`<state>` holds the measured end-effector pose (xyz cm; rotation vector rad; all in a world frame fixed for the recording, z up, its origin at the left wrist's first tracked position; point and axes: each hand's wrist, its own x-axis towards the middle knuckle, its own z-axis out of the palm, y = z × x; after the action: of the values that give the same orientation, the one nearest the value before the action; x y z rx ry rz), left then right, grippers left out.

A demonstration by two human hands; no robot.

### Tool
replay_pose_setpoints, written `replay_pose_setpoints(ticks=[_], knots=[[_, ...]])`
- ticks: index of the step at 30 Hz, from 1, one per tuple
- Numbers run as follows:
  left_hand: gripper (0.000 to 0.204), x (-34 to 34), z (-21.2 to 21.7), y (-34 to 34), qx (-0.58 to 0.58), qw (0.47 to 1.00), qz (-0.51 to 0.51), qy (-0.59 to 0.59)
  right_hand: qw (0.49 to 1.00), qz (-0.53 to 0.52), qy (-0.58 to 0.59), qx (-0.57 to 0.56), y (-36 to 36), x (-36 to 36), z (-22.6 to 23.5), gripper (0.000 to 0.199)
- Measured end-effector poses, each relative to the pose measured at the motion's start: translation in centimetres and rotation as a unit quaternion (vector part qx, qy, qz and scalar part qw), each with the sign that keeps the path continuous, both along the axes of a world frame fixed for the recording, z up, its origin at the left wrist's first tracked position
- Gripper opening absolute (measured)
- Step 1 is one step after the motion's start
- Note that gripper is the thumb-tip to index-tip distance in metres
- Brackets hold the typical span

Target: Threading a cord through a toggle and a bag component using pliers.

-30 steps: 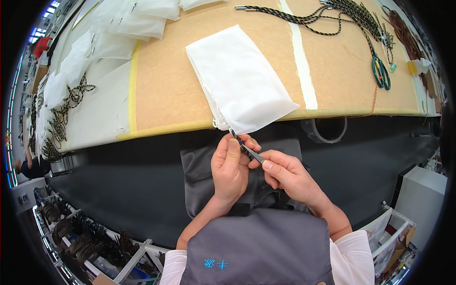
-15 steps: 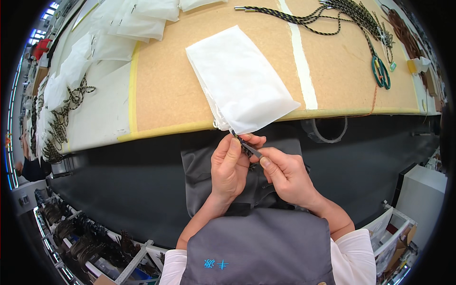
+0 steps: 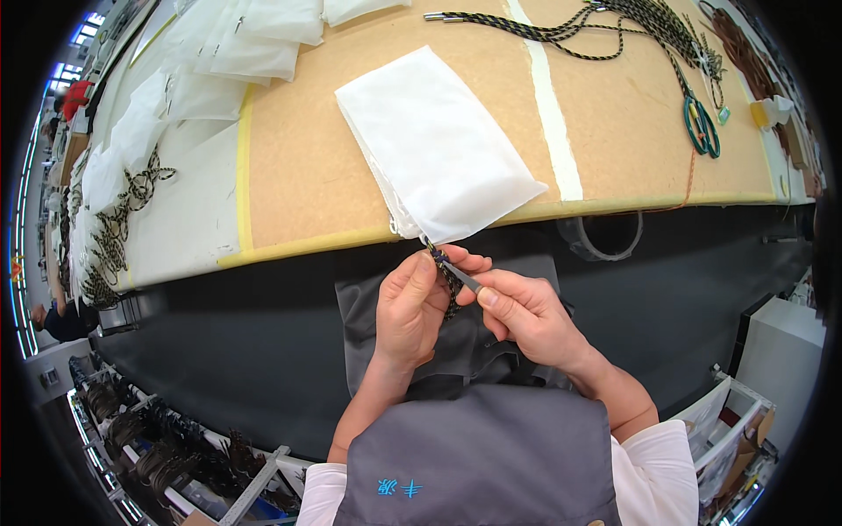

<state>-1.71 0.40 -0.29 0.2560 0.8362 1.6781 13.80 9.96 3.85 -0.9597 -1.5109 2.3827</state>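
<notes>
Now holds the left hand [image 3: 409, 305] a bit lower and more to the left, showing more black-and-tan braided cord [image 3: 453, 291]. Pinches that cord there, likely to keep it still. Grips a pointed metal tool [image 3: 463, 278] in the right hand [image 3: 529, 321], tip at the cord, probably for good aim. Rests the white cloth pouch [image 3: 438, 145] on the table [image 3: 298, 180] just beyond, perhaps for support. Keeps green-handled scissors [image 3: 701, 131], then spare cords [image 3: 656, 12], farther off, maybe out of the way.
</notes>
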Motion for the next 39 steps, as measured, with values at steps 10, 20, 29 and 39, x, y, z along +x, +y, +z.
replay_pose_setpoints(ticks=[10, 20, 29, 39], knots=[[0.029, 0.8, -0.1, 0.2, 0.037, 0.997, 0.038, -0.05, 0.997, 0.021, 0.024, -0.066, 0.0, 0.3, -0.4, 0.032], [0.031, 0.9, -0.4, 0.1, 0.043, 0.997, 0.041, -0.057, 0.996, 0.042, 0.019, -0.072, 0.3, 0.4, -0.6, 0.03], [0.031, 1.1, -0.8, 0.1, 0.02, 0.996, 0.083, -0.009, 0.999, 0.032, -0.017, -0.012, 0.3, 0.2, -0.1, 0.023], [0.036, 0.8, -0.7, 0.5, 0.001, 0.984, 0.109, 0.139, 0.953, 0.034, -0.072, 0.292, -0.2, -0.5, 1.4, 0.017]])
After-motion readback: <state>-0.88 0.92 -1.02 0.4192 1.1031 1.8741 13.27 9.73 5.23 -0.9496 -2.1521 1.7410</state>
